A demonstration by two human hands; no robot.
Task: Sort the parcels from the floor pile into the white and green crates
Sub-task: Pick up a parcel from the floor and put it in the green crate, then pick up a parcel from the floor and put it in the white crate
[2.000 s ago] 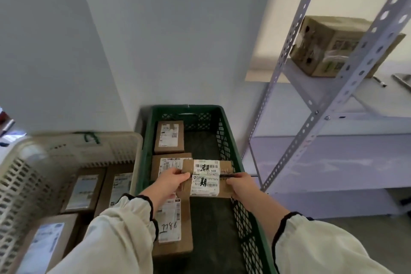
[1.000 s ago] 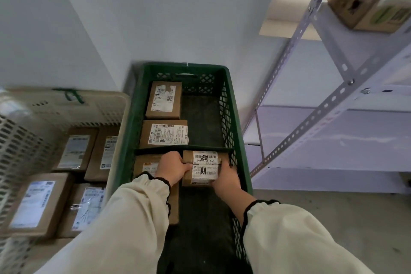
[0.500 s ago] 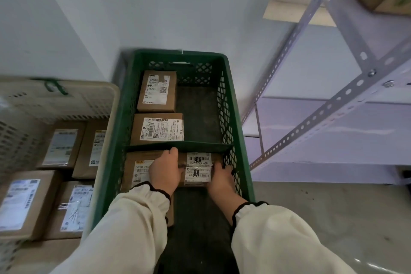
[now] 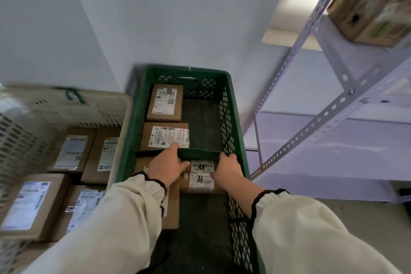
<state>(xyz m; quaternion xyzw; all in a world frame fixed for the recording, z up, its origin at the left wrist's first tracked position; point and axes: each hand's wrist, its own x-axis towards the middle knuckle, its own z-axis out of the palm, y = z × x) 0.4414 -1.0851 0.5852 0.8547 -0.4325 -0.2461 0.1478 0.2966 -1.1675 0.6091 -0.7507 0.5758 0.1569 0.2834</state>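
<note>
The small parcel point(image 4: 201, 177) is a brown cardboard box with two white barcode labels marked in bold black handwriting. It sits low in the green crate point(image 4: 233, 107) against the right wall, just under the crate's green crossbar point(image 4: 200, 153). The left hand point(image 4: 166, 167) grips its left edge with thumb curled in, and the right hand point(image 4: 226, 169) curls round its right edge. Three more labelled brown parcels point(image 4: 165, 135) line the crate's left wall. The white crate point(image 4: 66, 104) stands just beside it.
</note>
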